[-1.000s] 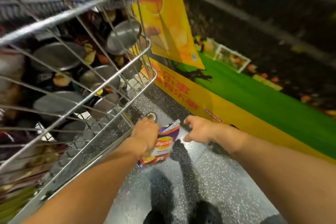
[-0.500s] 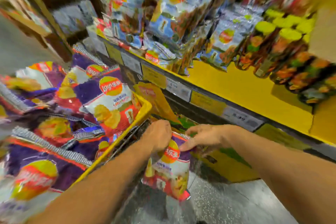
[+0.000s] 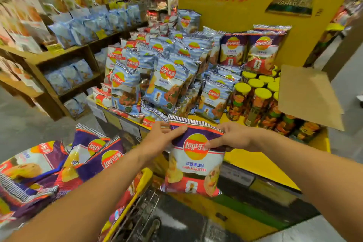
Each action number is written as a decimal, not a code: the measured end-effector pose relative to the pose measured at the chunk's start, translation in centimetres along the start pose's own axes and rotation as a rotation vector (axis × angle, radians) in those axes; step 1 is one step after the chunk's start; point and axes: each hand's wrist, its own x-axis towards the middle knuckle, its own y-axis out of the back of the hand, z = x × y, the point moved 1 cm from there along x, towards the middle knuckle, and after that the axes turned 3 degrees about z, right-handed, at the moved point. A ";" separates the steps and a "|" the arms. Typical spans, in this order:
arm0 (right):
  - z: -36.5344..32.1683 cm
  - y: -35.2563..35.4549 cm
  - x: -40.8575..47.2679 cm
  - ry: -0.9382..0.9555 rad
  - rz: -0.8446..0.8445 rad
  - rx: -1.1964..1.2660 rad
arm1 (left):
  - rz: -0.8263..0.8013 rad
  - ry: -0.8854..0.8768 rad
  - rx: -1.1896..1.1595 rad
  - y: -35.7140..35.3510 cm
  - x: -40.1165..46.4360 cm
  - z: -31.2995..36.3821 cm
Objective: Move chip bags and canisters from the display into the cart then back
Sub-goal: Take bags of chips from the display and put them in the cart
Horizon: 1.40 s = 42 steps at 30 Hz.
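I hold a purple, white and red garlic butter chip bag upright in front of the yellow display shelf. My left hand grips its top left corner. My right hand grips its top right edge, thumb across the logo. The bag hangs over the gap between the cart and the display. The cart, at lower left, is heaped with several purple chip bags. On the display stand blue chip bags, two purple bags and yellow-lidded canisters.
A brown cardboard sheet lies over the canisters at right. A tall yellow sign backs the display. Wooden shelves with pale blue packets stand at left, with grey floor between. Price tags line the display's front edge.
The bag has come up from floor level beside the cart to display height, and both hands now grip its top. My view has swung up from the floor to the display.
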 end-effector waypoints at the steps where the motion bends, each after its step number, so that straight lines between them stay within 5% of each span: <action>1: -0.3 1.3 0.0 -0.006 0.024 0.042 | -0.088 0.002 0.035 -0.3 0.2 1.0; 4: -0.5 5.0 0.8 0.018 0.092 0.187 | -0.303 -0.050 0.144 -2.4 2.1 2.9; 11: -0.5 16.4 3.8 0.076 0.091 0.719 | -0.051 -0.261 0.192 -6.4 11.7 10.9; 16: -0.5 22.0 5.2 -0.012 -0.113 0.402 | -0.014 -0.257 0.195 -10.7 19.3 16.2; 22: 0.0 29.4 9.0 0.033 0.159 0.216 | -0.194 -0.252 0.022 -17.6 26.6 20.0; 30: 3.7 34.6 13.4 0.004 0.404 0.314 | -0.268 -0.270 0.279 -21.4 33.5 20.6; 36: 1.9 34.8 18.7 0.034 0.526 0.298 | -0.180 -0.315 0.283 -20.4 39.2 21.3; 42: -1.7 35.1 25.6 0.013 0.663 0.305 | 0.106 -0.351 0.507 -17.4 45.0 22.6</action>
